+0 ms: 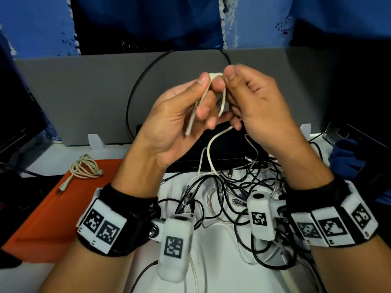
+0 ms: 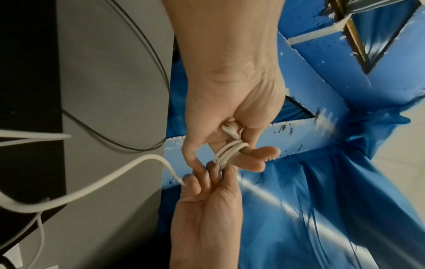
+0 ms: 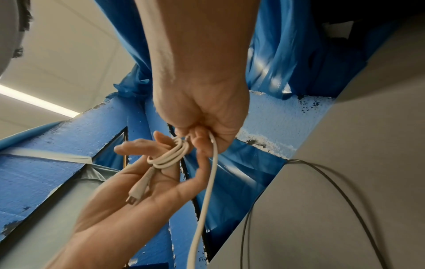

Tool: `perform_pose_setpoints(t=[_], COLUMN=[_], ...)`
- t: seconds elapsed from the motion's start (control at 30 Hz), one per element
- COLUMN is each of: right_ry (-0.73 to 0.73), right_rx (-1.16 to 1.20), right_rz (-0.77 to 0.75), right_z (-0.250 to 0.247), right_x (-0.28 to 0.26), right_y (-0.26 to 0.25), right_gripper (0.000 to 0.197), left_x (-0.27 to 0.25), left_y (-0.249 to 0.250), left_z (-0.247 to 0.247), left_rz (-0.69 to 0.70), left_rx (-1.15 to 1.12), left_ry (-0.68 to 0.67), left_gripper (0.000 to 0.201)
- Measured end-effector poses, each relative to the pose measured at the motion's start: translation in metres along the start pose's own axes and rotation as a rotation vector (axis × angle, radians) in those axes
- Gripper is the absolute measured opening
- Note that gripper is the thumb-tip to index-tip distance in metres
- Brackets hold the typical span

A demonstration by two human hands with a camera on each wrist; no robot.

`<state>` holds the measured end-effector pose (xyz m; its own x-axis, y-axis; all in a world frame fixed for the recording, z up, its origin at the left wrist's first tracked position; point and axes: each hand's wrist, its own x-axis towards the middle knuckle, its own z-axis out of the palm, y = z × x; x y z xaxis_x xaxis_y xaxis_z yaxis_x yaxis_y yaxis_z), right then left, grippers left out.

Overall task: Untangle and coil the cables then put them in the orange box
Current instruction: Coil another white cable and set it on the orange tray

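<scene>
We wind a white cable (image 3: 171, 156) in loops round the extended fingers (image 3: 138, 146) of our left hand (image 1: 175, 121), its thumb pressing the turns, the two-pin plug (image 3: 138, 191) lying in the palm. Our right hand (image 1: 260, 111), touching the left, has its fingertips pinched on the free run of the same cable, feeding it on. We judge the step to be coiling; the next move calls for drawing more slack up from the tangle of black and white cables (image 1: 239, 187) below the hands. Left of that tangle lies the orange box (image 1: 42, 218), which holds one coiled beige cable (image 1: 84, 168) near its far edge.
</scene>
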<state>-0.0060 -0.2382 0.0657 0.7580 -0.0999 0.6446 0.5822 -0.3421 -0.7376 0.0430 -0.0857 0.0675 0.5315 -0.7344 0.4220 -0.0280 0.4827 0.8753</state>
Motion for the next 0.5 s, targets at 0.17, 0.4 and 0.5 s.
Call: perform_pose_setpoints(t=[0.17, 0.4, 0.5], right_ry=[0.031, -0.312, -0.515], right_rx=[0.075, 0.05, -0.018], right_rz=[0.084, 0.36, 0.394], right_z=[-0.001, 0.017, 0.022], right_x=[0.002, -0.009, -0.014], right_y=[0.006, 0.008, 0.002], right_gripper=[0.016, 0.028, 0.028], left_x=[0.005, 0.008, 0.008], left_y=[-0.007, -0.001, 0.002], left_z=[0.005, -0.003, -0.013], left_rz=[0.147, 0.288, 0.306], left_rx=[-0.038, -0.017, 0.493], left_ry=[0.15, 0.186, 0.301], left_gripper=[0.032, 0.032, 0.031])
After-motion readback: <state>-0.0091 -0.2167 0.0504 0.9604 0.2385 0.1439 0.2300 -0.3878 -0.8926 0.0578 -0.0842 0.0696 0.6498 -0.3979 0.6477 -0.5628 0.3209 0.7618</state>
